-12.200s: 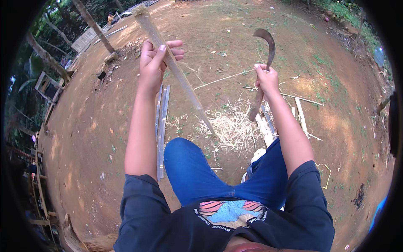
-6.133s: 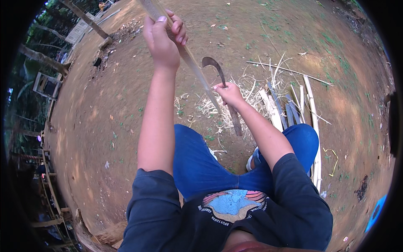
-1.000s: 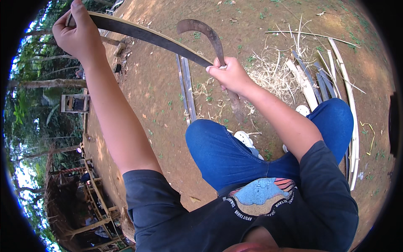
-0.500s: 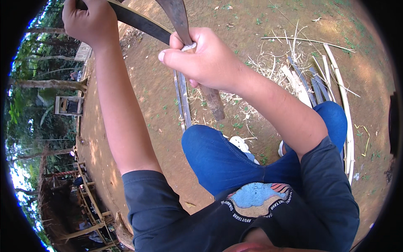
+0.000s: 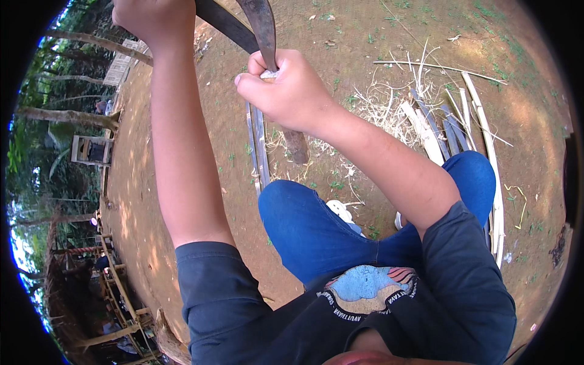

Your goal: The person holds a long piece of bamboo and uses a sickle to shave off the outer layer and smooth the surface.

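The left hand [image 5: 155, 21] is raised at the top left edge of the head view, arm extended straight up from the dark blue sleeve. Its fingers are curled tight around the long dark flat bamboo strip [image 5: 225, 24], which runs down and to the right from the fist and passes behind the blade. The right hand [image 5: 286, 91] sits just right of it, lower in the frame, forearm bent across the body. It is clenched in a fist around the handle of the curved dark metal knife [image 5: 260, 27]; the smooth, slightly arched blade rises from the top of the fist and crosses the strip, the two touching or nearly so. Beneath the hands, thin split bamboo slats [image 5: 257, 146] lie flat on the bare brown earth ground [image 5: 152, 182]. Right of them lies a tangle of pale fibrous shavings [image 5: 383, 103], then a pile of pale and grey bamboo strips [image 5: 450, 121] beside the knee in blue jeans [image 5: 474, 176].
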The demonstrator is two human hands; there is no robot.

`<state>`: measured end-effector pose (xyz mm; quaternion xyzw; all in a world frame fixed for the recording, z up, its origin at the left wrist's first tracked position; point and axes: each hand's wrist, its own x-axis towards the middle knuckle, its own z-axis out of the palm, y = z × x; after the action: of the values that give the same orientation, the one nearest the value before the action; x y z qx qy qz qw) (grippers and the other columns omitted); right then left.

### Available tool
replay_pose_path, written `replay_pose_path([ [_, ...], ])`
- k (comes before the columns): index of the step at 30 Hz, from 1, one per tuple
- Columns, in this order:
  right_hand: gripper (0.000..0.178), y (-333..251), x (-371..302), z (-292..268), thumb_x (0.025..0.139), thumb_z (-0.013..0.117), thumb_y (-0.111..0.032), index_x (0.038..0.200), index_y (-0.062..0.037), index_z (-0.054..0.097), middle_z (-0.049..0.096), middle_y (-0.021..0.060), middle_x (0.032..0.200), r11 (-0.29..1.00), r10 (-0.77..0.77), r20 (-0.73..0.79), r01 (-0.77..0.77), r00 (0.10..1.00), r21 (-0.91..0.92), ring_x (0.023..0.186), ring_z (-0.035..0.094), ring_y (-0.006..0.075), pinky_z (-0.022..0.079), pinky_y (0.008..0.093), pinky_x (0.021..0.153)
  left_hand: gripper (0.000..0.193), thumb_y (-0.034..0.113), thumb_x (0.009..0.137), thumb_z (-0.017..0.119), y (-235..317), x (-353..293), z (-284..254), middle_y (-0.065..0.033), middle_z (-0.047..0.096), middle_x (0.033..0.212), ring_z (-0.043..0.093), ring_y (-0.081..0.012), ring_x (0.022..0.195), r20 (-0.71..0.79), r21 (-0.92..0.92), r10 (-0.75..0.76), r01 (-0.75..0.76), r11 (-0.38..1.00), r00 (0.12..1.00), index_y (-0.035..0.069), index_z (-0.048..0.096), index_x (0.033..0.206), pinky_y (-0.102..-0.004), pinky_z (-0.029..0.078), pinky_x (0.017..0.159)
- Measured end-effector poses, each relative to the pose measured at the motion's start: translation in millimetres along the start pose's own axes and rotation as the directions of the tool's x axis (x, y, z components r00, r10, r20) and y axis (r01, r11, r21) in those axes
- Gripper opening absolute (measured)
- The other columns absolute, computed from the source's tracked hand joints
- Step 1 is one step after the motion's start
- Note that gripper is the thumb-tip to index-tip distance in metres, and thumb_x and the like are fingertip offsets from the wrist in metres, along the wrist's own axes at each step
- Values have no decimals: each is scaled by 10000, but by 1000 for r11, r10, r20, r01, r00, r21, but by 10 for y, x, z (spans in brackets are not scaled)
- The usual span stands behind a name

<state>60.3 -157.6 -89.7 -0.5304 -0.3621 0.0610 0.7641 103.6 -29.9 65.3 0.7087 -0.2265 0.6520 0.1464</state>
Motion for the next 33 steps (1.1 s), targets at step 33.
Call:
replay_pose_path([
  [33, 262, -706, 234, -79, 828, 652, -143, 642, -82, 478, 493, -23, 520, 992, -50, -61, 57, 997, 112, 481, 469, 59, 372, 270, 457, 656, 449, 1074, 182, 126, 127, -79, -180, 627, 1254, 359, -360, 1390, 244, -46, 18, -7, 999, 969, -6, 615, 1260, -442, 203, 1169],
])
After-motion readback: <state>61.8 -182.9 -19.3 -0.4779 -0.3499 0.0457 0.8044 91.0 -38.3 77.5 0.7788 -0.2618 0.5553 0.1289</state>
